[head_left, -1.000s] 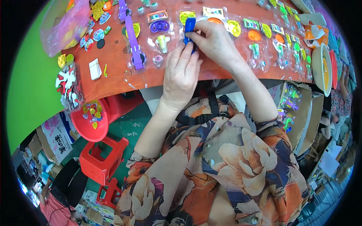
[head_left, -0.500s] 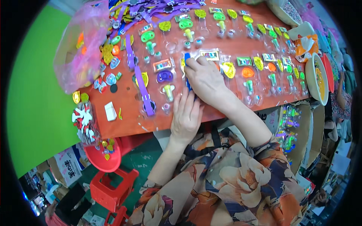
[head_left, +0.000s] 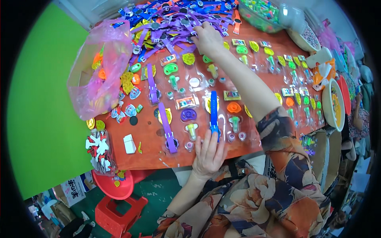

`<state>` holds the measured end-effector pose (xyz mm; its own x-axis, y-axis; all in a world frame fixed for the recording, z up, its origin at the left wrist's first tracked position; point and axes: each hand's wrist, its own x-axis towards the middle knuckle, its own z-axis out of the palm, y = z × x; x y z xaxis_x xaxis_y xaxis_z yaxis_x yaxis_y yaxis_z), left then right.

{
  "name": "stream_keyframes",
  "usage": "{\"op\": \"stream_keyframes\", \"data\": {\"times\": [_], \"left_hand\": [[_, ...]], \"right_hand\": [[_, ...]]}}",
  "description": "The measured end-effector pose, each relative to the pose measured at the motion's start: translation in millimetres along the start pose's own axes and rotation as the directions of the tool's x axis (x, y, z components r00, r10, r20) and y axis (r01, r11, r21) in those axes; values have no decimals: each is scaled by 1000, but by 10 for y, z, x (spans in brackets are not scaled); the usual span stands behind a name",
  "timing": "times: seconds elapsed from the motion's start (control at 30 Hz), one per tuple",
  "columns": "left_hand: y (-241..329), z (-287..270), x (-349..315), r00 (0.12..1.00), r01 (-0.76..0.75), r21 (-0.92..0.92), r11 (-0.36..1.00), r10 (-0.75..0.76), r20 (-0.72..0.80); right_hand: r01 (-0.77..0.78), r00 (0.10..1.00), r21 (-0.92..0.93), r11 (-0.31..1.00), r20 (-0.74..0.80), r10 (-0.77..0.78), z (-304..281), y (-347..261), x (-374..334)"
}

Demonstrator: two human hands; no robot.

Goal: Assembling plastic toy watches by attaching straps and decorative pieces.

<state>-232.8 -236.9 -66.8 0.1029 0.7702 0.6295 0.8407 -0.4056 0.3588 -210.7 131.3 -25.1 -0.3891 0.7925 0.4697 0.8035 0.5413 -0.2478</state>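
Note:
My left hand lies with fingers stretched out, its fingertips on the lower end of a blue toy watch. The watch lies lengthwise in a clear plastic blister tray, over a round yellow piece. Far forward, my right hand reaches to the near edge of a heap of purple toy watches. Its fingers are bent and slightly apart, touching the heap; no watch shows lifted in them. To the left, two more purple watches lie in trays. A purple pacifier-shaped toy sits beside the blue watch.
Rows of filled blister trays cover the red table. A pink plastic bag stands at left, above a clear box of red and white pieces. Bowls line the right side, including a cream one. A red stool stands below.
My right hand has left the blue watch and moved forward to the heap of watches. The left hand stays at the watch's lower end. The view has shifted, showing more of the far table.

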Motion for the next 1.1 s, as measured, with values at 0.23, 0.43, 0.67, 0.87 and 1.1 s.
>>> {"op": "stream_keyframes", "data": {"times": [0.23, 0.43, 0.67, 0.87, 1.1], "left_hand": [[-8, 1, 100, 998, -44, 36, 998, 46, -47], [-2, 32, 35, 999, -28, 23, 999, 28, -38], [76, -299, 36, 970, 91, -246, 965, -142, -197], [-34, -395, 1081, 886, 151, -501, 852, -341, -314], [62, -360, 1190, 922, 71, -551, 831, -266, -282]], "right_hand": [[-87, 978, 6, 996, -191, 86, 49, 307, 646], [-221, 918, 881, 418, 43, 395, -331, 396, 860], [-14, 983, 896, 444, -70, 171, -1252, -232, 156], [248, 957, 659, 710, -283, -71, -1991, -657, -1265], [5, 989, 901, 434, -67, 129, -2208, -993, -2096]]}}
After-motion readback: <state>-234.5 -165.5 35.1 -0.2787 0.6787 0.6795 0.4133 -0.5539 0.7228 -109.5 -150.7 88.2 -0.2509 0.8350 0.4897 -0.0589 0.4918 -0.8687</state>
